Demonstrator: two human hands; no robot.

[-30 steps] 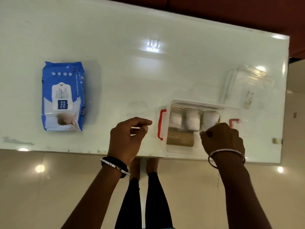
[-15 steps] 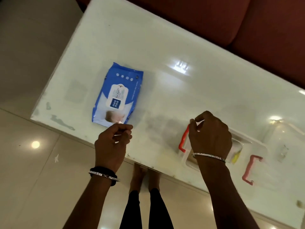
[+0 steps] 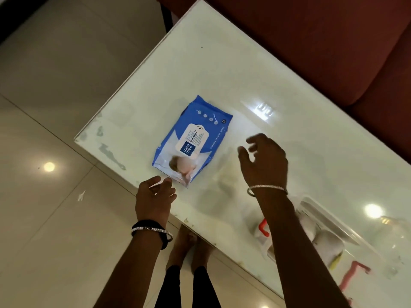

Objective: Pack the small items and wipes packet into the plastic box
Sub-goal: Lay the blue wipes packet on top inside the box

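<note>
A blue and white wipes packet (image 3: 193, 141) lies flat on the white glass table (image 3: 222, 70). My left hand (image 3: 154, 196) hovers at the packet's near corner, fingers apart and empty. Just to the packet's right, my right hand (image 3: 264, 161) is spread open above the table and holds nothing. The clear plastic box (image 3: 347, 236) with red handles sits at the lower right, partly hidden by my right forearm. White rolled small items (image 3: 329, 244) lie inside it.
A dark red sofa (image 3: 333, 52) runs along the table's far side. Tiled floor (image 3: 55, 85) lies to the left and below. My feet (image 3: 189, 247) stand under the table's near edge. A clear lid is blurred at the far right edge.
The view has swung left. My right hand left the box and moved across toward the wipes packet, opening its fingers. My left hand also opened near the packet's corner.
</note>
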